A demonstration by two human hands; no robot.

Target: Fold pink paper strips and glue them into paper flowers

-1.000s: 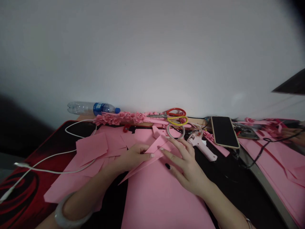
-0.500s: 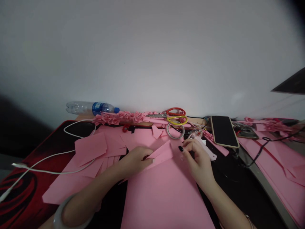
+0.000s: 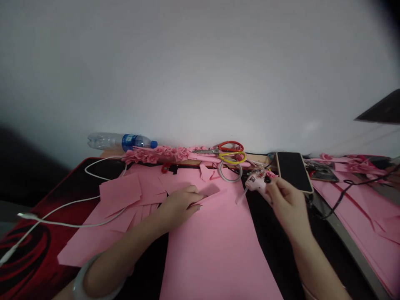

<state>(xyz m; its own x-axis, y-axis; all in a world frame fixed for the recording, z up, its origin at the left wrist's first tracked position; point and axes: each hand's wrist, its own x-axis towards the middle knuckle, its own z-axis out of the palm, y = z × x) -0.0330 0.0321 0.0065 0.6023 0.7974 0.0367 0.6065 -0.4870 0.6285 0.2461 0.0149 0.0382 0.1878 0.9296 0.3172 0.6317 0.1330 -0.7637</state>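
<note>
My left hand point(image 3: 183, 206) pinches a folded strip of pink paper point(image 3: 212, 196) between thumb and fingers, over a large sheet of pink paper point(image 3: 212, 254). To the right, the fingers of my right hand point(image 3: 289, 204) are closed on the handle of a pale pink glue gun point(image 3: 258, 183). A thin translucent glue stick point(image 3: 242, 196) juts from the gun over the sheet's edge. The gun's lower handle is partly hidden by my fingers.
Scissors point(image 3: 231, 156) and a roll of tape point(image 3: 230, 171) lie at the back. Nearby are paper flowers point(image 3: 156, 154), a bottle point(image 3: 121, 141) and a phone point(image 3: 294, 171). Loose pink paper pieces point(image 3: 120, 196) and a white cable point(image 3: 62, 225) cover the left side.
My right hand has left the folded paper, moved right and taken hold of the glue gun. The paper stays in my left hand, which has barely moved.
</note>
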